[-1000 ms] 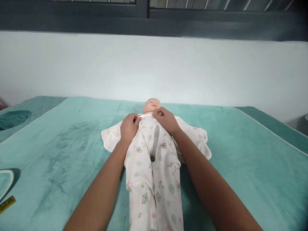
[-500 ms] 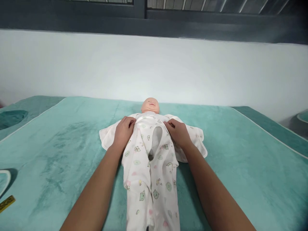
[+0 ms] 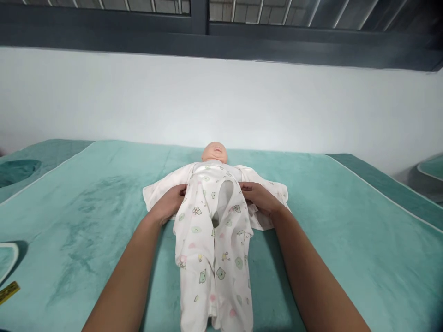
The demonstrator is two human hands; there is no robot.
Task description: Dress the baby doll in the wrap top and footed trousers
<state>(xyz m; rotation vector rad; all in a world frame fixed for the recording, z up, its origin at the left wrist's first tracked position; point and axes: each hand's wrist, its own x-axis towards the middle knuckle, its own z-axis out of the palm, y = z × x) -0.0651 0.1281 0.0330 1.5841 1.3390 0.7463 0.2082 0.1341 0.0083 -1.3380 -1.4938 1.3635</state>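
A baby doll (image 3: 215,152) lies on its back, its head toward the wall. Over its body and legs are white baby pants (image 3: 197,230) printed with small animals, with an oval opening at the crotch. Beneath them a white baby top (image 3: 166,182) spreads out to both sides. My left hand (image 3: 172,201) is closed at the left edge of the pants, near the waist. On the opposite edge my right hand (image 3: 259,197) is closed too, its fingertips partly hidden by the cloth.
A teal blanket (image 3: 97,207) with pale piping covers the surface. At the left edge lie a white-rimmed item (image 3: 14,258) and a yellow printed strip (image 3: 9,292). Behind stands a white wall (image 3: 221,101) below a dark window frame (image 3: 138,34).
Both hands have moved down along the sides of the pants, away from the doll's shoulders. The wrists sit lower and farther out. The view has tilted up slightly.
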